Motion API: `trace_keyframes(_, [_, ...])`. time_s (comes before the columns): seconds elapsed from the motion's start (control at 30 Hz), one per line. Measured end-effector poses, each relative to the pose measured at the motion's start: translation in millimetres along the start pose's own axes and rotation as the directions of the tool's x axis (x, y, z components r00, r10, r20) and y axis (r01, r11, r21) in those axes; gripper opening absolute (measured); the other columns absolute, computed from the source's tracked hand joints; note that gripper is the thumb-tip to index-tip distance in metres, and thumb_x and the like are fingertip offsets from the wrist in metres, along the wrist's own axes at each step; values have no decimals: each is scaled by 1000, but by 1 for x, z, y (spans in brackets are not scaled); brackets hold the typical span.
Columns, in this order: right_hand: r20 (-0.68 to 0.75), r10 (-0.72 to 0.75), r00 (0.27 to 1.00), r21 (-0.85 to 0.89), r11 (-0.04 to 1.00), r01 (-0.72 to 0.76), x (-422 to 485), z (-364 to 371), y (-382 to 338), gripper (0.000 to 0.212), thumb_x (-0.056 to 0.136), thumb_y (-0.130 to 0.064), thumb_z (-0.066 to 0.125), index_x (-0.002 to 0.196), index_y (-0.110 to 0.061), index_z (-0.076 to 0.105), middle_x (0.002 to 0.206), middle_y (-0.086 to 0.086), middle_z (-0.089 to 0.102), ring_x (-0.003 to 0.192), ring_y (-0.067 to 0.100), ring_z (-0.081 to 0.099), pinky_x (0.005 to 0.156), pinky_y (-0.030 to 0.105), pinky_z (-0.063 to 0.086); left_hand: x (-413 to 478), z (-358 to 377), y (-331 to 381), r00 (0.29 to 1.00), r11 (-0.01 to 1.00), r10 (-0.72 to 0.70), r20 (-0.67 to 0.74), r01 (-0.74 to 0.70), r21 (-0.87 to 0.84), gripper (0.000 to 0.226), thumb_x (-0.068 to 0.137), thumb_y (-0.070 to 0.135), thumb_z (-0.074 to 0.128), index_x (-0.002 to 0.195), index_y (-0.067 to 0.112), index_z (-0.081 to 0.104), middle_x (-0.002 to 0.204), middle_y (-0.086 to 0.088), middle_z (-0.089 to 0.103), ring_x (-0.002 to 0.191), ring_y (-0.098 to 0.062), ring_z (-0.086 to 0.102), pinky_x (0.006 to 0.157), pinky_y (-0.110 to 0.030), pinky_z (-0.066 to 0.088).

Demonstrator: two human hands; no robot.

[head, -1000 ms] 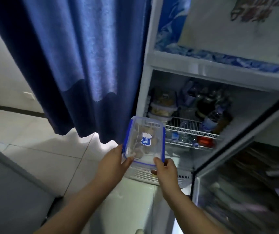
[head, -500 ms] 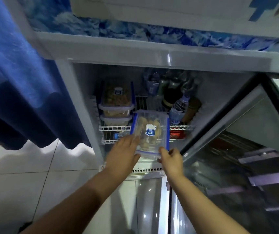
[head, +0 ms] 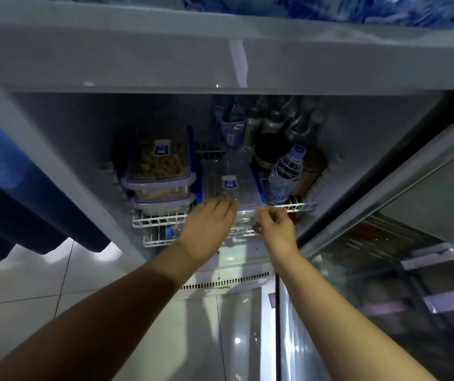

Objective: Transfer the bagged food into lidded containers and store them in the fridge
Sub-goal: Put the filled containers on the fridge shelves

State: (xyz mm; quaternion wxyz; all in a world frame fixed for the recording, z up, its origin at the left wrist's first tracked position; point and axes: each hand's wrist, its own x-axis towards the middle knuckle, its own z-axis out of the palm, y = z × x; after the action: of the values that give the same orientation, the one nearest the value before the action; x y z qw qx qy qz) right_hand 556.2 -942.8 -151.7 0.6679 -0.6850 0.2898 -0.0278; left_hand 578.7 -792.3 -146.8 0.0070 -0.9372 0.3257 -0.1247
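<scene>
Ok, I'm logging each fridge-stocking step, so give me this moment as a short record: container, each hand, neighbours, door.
container: clear lidded container with blue clips, apparently set on the wire shelf
left: left hand lays its fingers on the near left edge
right: right hand, fingers curled at the near right corner; grip too blurred to tell
left neighbour: two stacked containers with food inside
right neighbour: water bottle
behind: dark bottles
door: glass door open, on the right
</scene>
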Motion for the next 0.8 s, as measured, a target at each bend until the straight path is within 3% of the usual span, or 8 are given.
trace_keyframes(0.1, [-34, -64, 997, -42, 997, 62, 4, -2, 15, 10, 91, -11, 54, 92, -20, 55, 82, 3, 59, 72, 16, 53, 70, 31, 47, 19, 7, -7, 1000, 1000, -18, -1, 18, -2, 56, 44, -1, 75, 100, 4, 69, 86, -11, 69, 71, -28, 65, 60, -32, 54])
trace_keyframes(0.2, [-70, -70, 995, -119, 991, 61, -1, -7, 35, 11, 93, -9, 51, 101, -15, 54, 87, 1, 58, 81, 20, 55, 78, 39, 50, 33, 12, -14, 998, 998, -55, 32, 54, 30, 58, 39, -6, 73, 96, 5, 69, 83, -11, 68, 69, -30, 64, 56, -34, 53])
trace_keyframes(0.33, [-55, 4, 998, -76, 997, -8, -13, -20, 53, 13, 94, -2, 46, 103, -11, 51, 85, 4, 56, 74, 23, 55, 65, 29, 47, 50, 19, -18, 998, 994, -62, 13, 60, 89, 45, 43, -7, 59, 84, 7, 71, 77, -8, 68, 65, -27, 63, 53, -29, 51])
trace_keyframes(0.47, [-51, -47, 998, -247, 968, 33, -24, -36, 72, 20, 91, -4, 50, 92, -24, 53, 86, 3, 61, 77, 26, 59, 66, 29, 46, 51, 30, -19, 998, 990, -56, 29, 52, 130, 40, 40, -8, 57, 74, 10, 69, 70, -6, 65, 62, -25, 61, 50, -27, 49])
trace_keyframes(0.57, [-60, -70, 996, -426, 904, 38, -35, -48, 78, 14, 91, -12, 52, 102, -20, 56, 94, 0, 65, 72, 25, 61, 66, 35, 50, 47, 26, -13, 993, 989, -109, 48, 103, 107, 49, 39, -8, 66, 85, 9, 70, 81, -7, 66, 71, -27, 62, 54, -29, 50])
trace_keyframes(0.67, [-84, -132, 988, -573, 818, 61, -54, -59, 71, 25, 88, -13, 53, 112, -19, 57, 102, -2, 66, 87, 23, 63, 76, 34, 48, 35, 19, -13, 987, 994, -100, 123, 94, 57, 63, 65, -4, 63, 125, 5, 50, 120, -13, 55, 106, -30, 53, 84, -38, 46])
trace_keyframes(0.73, [-75, -199, 977, -674, 732, 98, -72, -65, 59, 29, 87, -14, 54, 115, -22, 56, 106, -4, 65, 92, 20, 62, 76, 31, 47, 23, 8, -12, 993, 998, -51, 110, 48, 34, 59, 68, -2, 61, 125, 3, 48, 121, -16, 53, 108, -33, 51, 88, -41, 43])
trace_keyframes(0.8, [-62, -298, 953, -765, 627, 146, -95, -73, 42, 32, 85, -13, 57, 116, -22, 56, 110, -3, 63, 94, 21, 62, 76, 32, 48, 9, -9, -10, 998, 1000, -7, 67, 6, 29, 53, 52, -1, 72, 104, 1, 63, 101, -17, 63, 92, -34, 59, 77, -40, 49])
